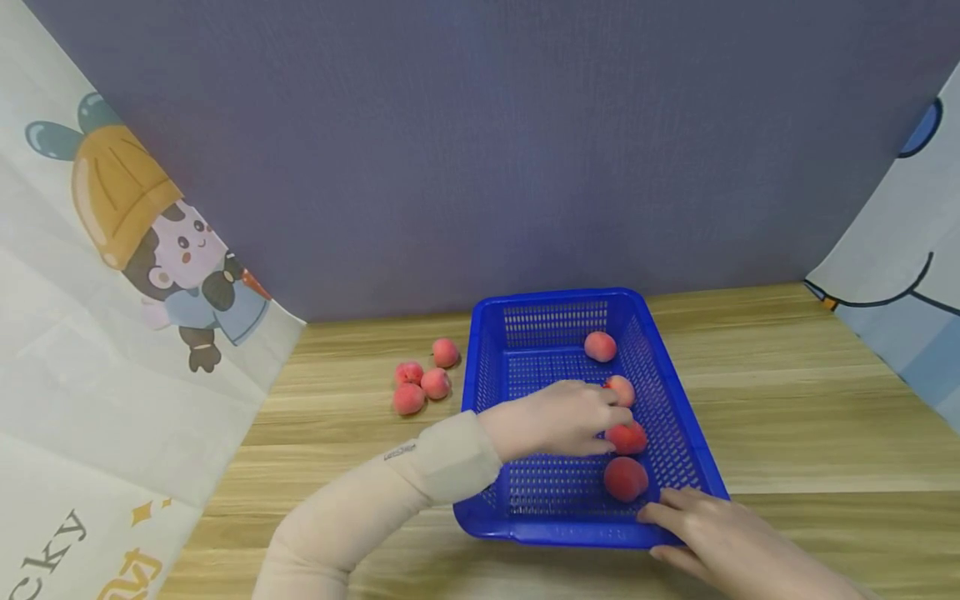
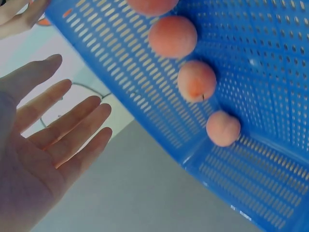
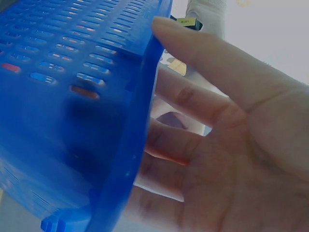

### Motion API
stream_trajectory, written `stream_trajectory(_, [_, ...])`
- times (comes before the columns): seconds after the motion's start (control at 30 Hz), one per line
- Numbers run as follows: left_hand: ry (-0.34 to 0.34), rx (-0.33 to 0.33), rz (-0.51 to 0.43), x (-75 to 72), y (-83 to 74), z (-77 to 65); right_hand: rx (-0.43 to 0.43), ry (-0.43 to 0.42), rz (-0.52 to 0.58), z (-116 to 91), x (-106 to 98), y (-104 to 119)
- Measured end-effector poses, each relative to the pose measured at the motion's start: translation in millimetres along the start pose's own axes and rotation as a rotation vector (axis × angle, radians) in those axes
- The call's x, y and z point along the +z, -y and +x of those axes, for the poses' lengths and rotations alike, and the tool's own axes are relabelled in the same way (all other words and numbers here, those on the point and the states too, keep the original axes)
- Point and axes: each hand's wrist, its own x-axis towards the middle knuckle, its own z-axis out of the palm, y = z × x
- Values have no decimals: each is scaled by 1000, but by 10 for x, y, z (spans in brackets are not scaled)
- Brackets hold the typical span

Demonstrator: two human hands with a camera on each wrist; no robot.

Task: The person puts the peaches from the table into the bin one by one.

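A blue plastic basket (image 1: 678, 400) with perforated walls stands on the table, several pinkish-red peaches (image 1: 626, 479) lined up along its right side. Over the basket, my left hand (image 1: 566, 417) reaches in from the left, its fingertips overlapping the middle peaches in the head view. The left wrist view shows that hand's fingers spread and fairly straight, holding nothing, beside the row of peaches (image 2: 197, 81). At the near right corner, my right hand (image 1: 708, 529) grips the basket's rim (image 3: 140, 116), with the thumb on one side and the fingers on the other.
Several more peaches (image 1: 408, 398) lie in a cluster on the wooden table (image 1: 322, 467), left of the basket. A grey-blue panel (image 1: 487, 167) rises behind the basket. Printed white sheets (image 1: 112, 375) flank the table on both sides.
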Motion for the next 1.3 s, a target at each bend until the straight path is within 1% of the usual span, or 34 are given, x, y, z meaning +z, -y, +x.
stream_trajectory(0.17, [-102, -18, 11, -49, 46, -114, 7, 6, 6, 2, 7, -3])
stream_trajectory(0.3, [-156, -50, 21, -88, 80, -222, 31, 27, 19, 6, 6, 7])
stream_trajectory(0.4, [-200, -76, 2, -121, 121, -308, 24, 18, 13, 5, 9, 7])
stream_trajectory(0.57, [-299, -117, -37, -165, 211, -460, 14, -1, 4, 5, 11, 10])
stream_trajectory(0.6, [-315, -128, -41, -173, 228, -493, 13, -1, 5, 4, 13, 11])
stream_trajectory(0.73, [-371, -180, -45, -200, 296, -639, 42, 41, 39, 11, 5, 10])
stream_trajectory(0.83, [-429, -225, -51, -205, 347, -748, 48, 55, 51, 13, 4, 4])
stream_trajectory(0.97, [-540, -271, -61, -173, 423, -873, 46, 50, 50, 9, 7, 2])
stream_trajectory(1.07, [-600, -307, -52, -117, 479, -951, 35, 35, 37, 2, 15, 0])
stream_trajectory(1.17, [-623, -352, -45, -37, 528, -1017, 26, 23, 28, -1, 20, -2])
stream_trajectory(1.3, [-622, -432, -57, 107, 603, -1099, 34, 40, 40, 3, 9, -1])
